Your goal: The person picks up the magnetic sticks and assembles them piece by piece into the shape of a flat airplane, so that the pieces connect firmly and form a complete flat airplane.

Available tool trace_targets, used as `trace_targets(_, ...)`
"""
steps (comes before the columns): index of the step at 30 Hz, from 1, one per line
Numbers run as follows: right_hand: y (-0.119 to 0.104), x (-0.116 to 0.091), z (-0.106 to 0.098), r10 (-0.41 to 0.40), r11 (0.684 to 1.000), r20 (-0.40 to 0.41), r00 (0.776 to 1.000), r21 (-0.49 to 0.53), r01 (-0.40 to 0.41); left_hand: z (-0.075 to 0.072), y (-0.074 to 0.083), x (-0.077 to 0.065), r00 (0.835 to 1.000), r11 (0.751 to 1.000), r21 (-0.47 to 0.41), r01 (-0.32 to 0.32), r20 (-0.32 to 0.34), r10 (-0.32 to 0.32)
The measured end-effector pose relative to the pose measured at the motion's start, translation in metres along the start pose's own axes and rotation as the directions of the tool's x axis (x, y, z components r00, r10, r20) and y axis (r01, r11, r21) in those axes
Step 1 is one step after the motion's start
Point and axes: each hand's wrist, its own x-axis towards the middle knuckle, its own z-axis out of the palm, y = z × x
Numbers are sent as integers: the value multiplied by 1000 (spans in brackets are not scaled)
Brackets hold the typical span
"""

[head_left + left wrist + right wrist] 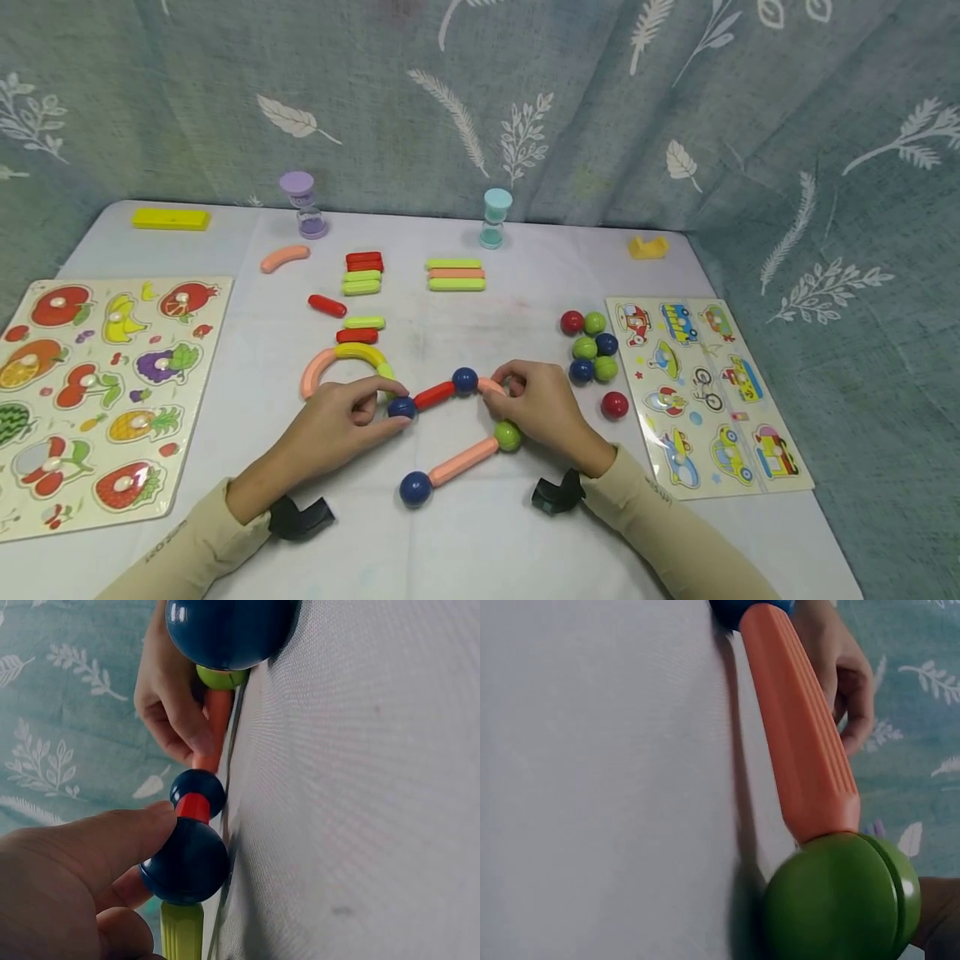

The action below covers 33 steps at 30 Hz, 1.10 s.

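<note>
My left hand (335,423) pinches a blue ball (402,407) between thumb and fingers. A yellow-green stick (182,930) and a red stick (435,395) meet that ball on opposite sides. The red stick leads to a second blue ball (465,381). There an orange stick (491,386) starts, pinched by my right hand (542,408), which hides its far end. Beside the right hand lies a green ball (507,436), joined by a straight orange stick (799,720) to another blue ball (416,489). A curved chain of yellow (362,352) and orange pieces arcs behind the left hand.
Loose red, green and blue balls (585,348) lie right of the hands. Several short sticks (456,274) lie farther back. Picture puzzle boards flank the area: fruits (202,333) left, vehicles (705,433) right. Two small sand timers (496,218) stand near the curtain.
</note>
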Motion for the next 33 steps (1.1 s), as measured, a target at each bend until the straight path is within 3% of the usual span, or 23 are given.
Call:
trace_targets(7,-3,4,-4,40,998,51,998,38,-42,-2,-1,1,1000,1000,-2,12,11,-12)
trace_targets(11,0,3,-4,18,998,46,999,67,-21,-2,-1,0,1000,1000,-5,17,8,-17)
trace_targets(13,3,-1,-4,-21,996,21,1000,90,19,-2,0,0,1000,1000,-12,24,14,-24)
trace_targets(16,8,-13,-6,-141,981,-26,990,133,144,-1,2,0,999,999,-16,39,23,-38)
trace_targets(19,12,-28,-10,-310,935,-29,950,171,311,-1,3,-1,999,999,-9,43,23,-43)
trace_targets(22,17,-41,-14,-427,889,22,904,193,415,0,2,-2,999,999,-1,46,17,-46)
trace_targets(24,20,-47,-16,-461,877,48,886,180,446,0,2,-2,999,999,-1,46,16,-46)
trace_targets(27,25,-50,-17,-476,874,51,878,136,466,0,2,-2,999,999,-6,40,22,-39)
trace_targets(33,34,-48,-13,-461,881,34,887,136,453,-1,2,0,998,998,-8,55,27,-55)
